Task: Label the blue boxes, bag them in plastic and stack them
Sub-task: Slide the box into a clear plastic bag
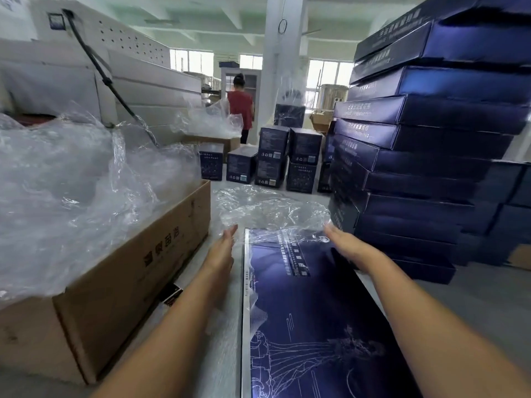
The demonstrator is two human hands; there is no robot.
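View from a head camera looking down along two bare forearms that reach forward over a long, flat blue box [310,311] printed with pale line drawings. The box lies lengthwise on a grey surface, its near end at the bottom of the view and its far end between the two hands. A clear plastic bag [273,211] lies crumpled beyond that far end, and its near edge just overlaps the top of the box. The left hand [222,251] is beside the far left corner of the box, fingers stretched straight and touching the edge of the film. The right hand [344,245] is at the far right corner, also open with straight fingers against the film. Neither hand appears to grip anything. The step in hand looks like bagging. To do it well, each hand would need to find one side of the bag's mouth and spread it wider than the box. Both sides should then be drawn towards the body evenly, so the thin film slides over the corners without snagging or tearing. To the left stands a brown cardboard carton [129,268] heaped with more clear plastic. To the right, close by, rises a tall stack of blue boxes [431,139]. Further back are small dark boxes [273,156] on the floor and a person in a red top [241,107] facing away.
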